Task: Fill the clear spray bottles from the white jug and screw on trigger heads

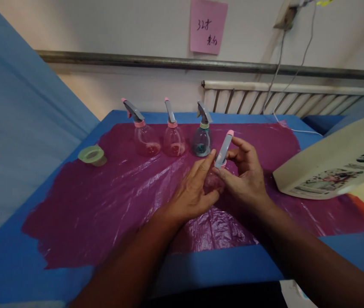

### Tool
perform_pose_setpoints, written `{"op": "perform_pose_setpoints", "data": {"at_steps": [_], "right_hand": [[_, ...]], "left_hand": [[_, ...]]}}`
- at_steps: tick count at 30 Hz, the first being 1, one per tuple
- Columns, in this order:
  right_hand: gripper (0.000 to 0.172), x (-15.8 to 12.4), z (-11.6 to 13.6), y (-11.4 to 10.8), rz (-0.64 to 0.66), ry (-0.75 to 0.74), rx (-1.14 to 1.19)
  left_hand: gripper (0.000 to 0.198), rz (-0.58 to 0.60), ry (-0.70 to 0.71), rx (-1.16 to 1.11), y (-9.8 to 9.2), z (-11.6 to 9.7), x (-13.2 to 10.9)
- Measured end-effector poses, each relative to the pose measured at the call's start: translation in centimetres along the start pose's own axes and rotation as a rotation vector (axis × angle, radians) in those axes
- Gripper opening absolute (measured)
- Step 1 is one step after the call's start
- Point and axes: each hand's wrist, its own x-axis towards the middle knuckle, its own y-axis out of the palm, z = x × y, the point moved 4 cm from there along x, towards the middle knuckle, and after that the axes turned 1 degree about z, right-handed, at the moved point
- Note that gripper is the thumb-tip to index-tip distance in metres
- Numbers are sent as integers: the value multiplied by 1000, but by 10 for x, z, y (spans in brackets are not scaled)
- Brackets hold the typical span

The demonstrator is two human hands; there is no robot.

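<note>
Between my hands stands a clear spray bottle with a grey spray head [223,150], pink at the tip and collar. My left hand [193,192] holds its see-through body from the left side. The fingers of my right hand [247,173] close around the head and collar, thumb at the front. Much of this bottle is covered by my hands. Just behind stand a spray bottle with dark teal liquid [202,143] and a spray bottle with pink liquid [174,141]. Farther left is another pink spray bottle [146,141], its head turned left.
A pale green funnel-like cup [92,155] lies at the left. To the right, a big cream jug [329,167] with a label leans into view. Purple plastic sheeting [105,205] covers the blue table [197,267]. A radiator [284,87] and hanging cables are behind.
</note>
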Motion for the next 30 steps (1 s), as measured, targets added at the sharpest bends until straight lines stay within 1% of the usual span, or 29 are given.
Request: {"op": "perform_pose_setpoints", "data": {"at_steps": [5,10,17,22,26,28,30], "right_hand": [[77,-6,3,2,82,-9,76],[75,-5,4,-3,28,-41,-13],[70,-3,5,-2,-29,-59,-40],[70,-7,-1,-2,-25,-83,-67],[64,-11,-7,-6,-64,-107,-67],[59,-13,-9,-8,-77,-93,-110],[53,-13,-9,-8,-59,-68,-174]], "left_hand": [[112,13,19,15,0,1,-1],[114,10,4,30,1,2,-1],[120,-8,-37,99,2,5,-1],[123,6,-75,134,2,4,-1],[124,4,-66,141,2,4,-2],[128,9,-55,148,3,5,-3],[129,18,-44,158,3,4,-3]]}}
